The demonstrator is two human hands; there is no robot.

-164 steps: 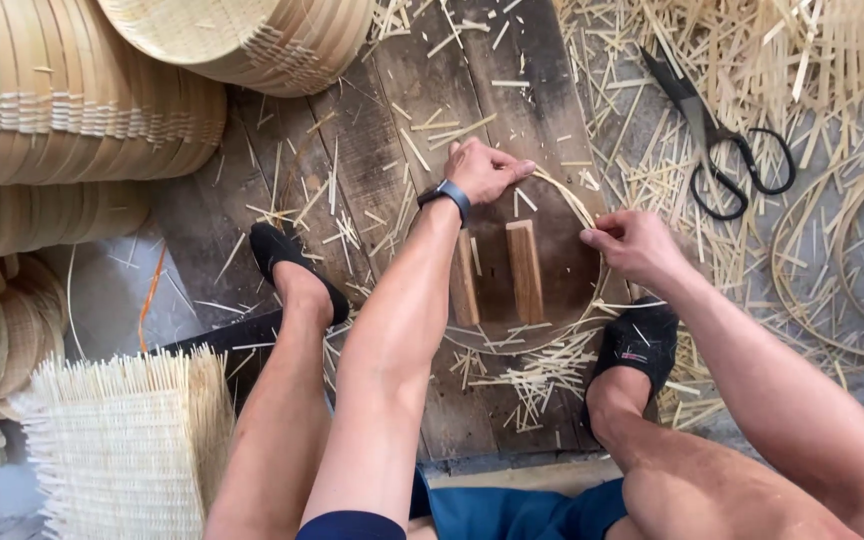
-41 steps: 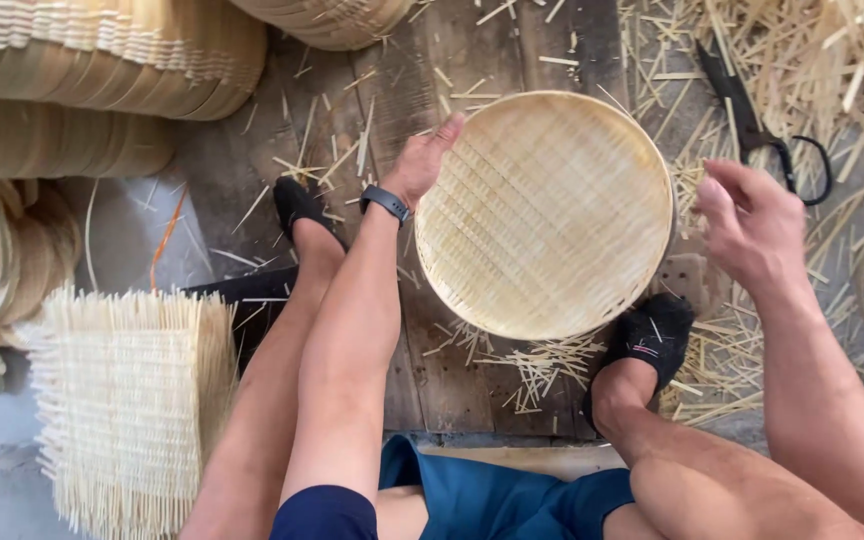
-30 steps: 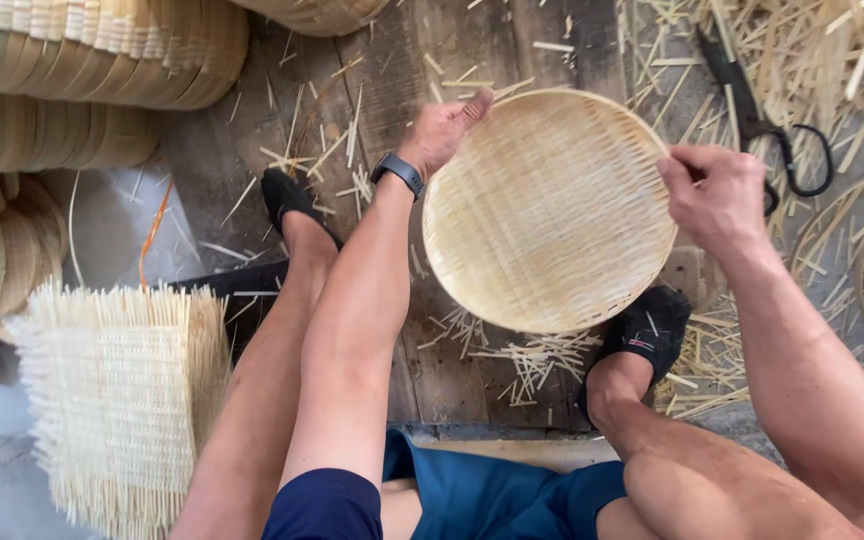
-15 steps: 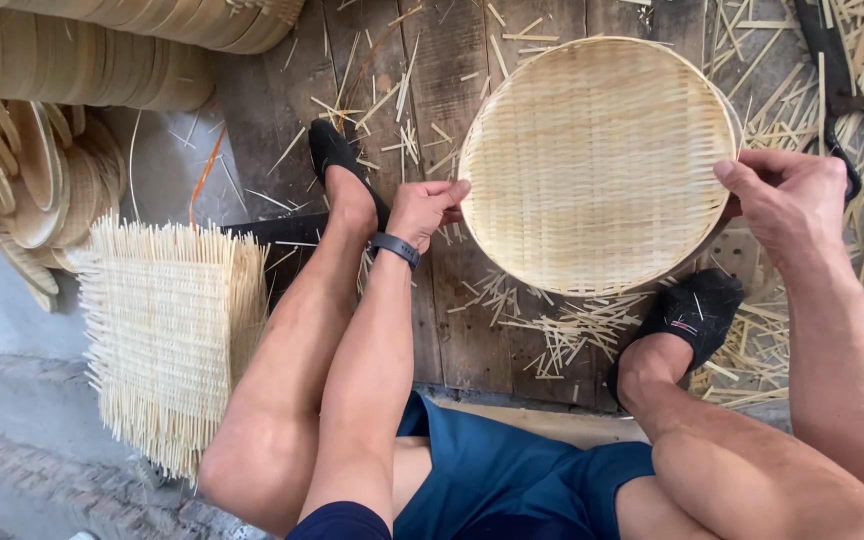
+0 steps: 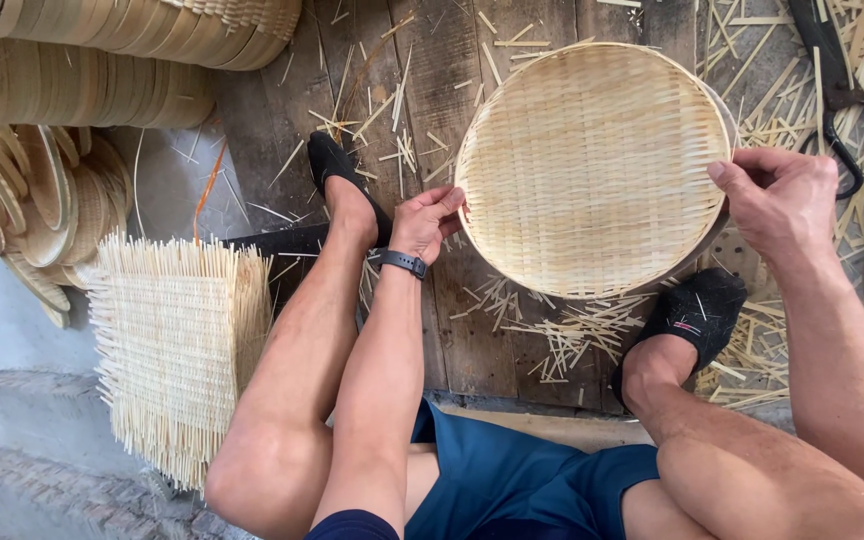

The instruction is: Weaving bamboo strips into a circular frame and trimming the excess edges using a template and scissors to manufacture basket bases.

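woven tray [image 5: 592, 170]: round, no long axis, woven face up, above the wooden boards [image 5: 442, 80] | left hand [image 5: 430, 222]: fingertips curled on tray's left rim | right hand [image 5: 780, 205]: clamped on tray's right rim | scissors [image 5: 845, 90]: right of tray

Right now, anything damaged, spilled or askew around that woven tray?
Nothing looks damaged. The round woven tray looks intact, with the left hand and right hand at its rim. Bamboo slivers litter the wooden board underneath, and black shears lie among loose strips.
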